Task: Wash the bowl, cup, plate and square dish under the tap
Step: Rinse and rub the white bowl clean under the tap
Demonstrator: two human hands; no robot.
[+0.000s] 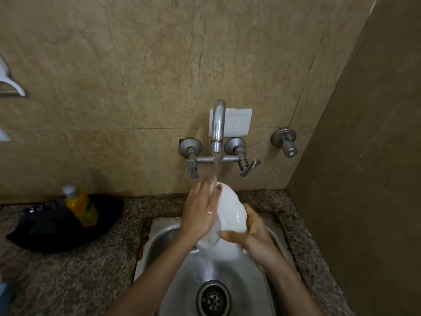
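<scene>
A white dish is held tilted on edge above the steel sink, right under the running tap. Its shape is blurred, so I cannot tell which dish it is. My right hand grips its lower right rim, thumb across the front. My left hand lies flat against its left face with straight, wet fingers. Water streams onto the top edge of the dish. More white crockery shows below the dish in the sink, partly hidden by it.
A yellow bottle with a grey cap stands in a black pan on the speckled counter at left. Two tap handles and a separate valve stick out of the tiled wall. The drain is near the sink's front.
</scene>
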